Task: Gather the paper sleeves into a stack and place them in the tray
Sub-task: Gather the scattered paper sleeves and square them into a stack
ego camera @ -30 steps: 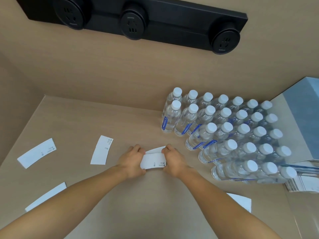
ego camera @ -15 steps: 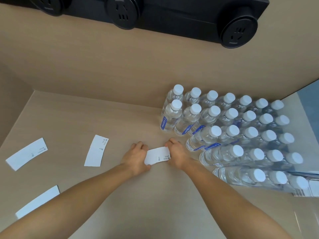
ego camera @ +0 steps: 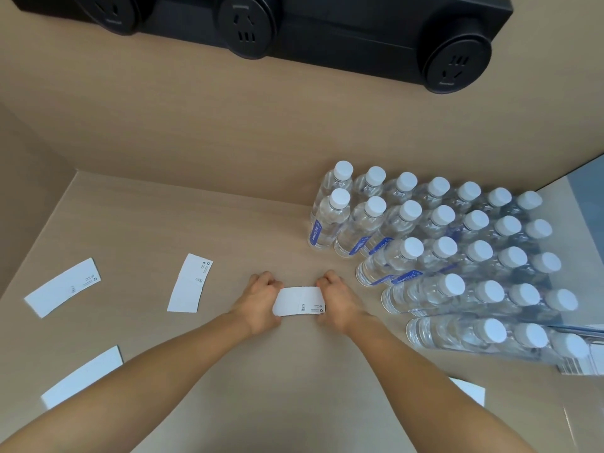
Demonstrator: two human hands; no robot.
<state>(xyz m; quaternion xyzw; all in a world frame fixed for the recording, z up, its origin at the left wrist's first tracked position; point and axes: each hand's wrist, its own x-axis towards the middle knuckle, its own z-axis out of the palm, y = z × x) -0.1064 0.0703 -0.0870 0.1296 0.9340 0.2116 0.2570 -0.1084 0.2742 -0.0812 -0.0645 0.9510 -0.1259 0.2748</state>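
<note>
head view, hands: the left hand (ego camera: pixel 261 300) and the right hand (ego camera: pixel 338 300) each pinch one end of a small stack of paper sleeves (ego camera: pixel 299 301), fingers curled over the far edge, thumbs at the near edge.
head view, held stack: it sits low over the tan table (ego camera: pixel 228 230), between the two hands, print facing up near its right end (whether it touches the surface cannot be told).
head view, loose sleeves: one sleeve (ego camera: pixel 190 282) lies flat left of the left hand; a second sleeve (ego camera: pixel 62 287) lies farther left; a third sleeve (ego camera: pixel 83 376) lies near the left forearm; a fourth sleeve (ego camera: pixel 467 389) peeks out beside the right forearm.
head view, bottles: a block of capped water bottles (ego camera: pixel 441 253) stands just right of the right hand.
head view, wall: a black socket strip (ego camera: pixel 294 27) is mounted above.
head view, tray: not visible.
change since a second ago: the stack was skewed, with one sleeve poking out at the top; now its edges look squared. the hands stay on its ends, and the loose sleeves lie as before.
</note>
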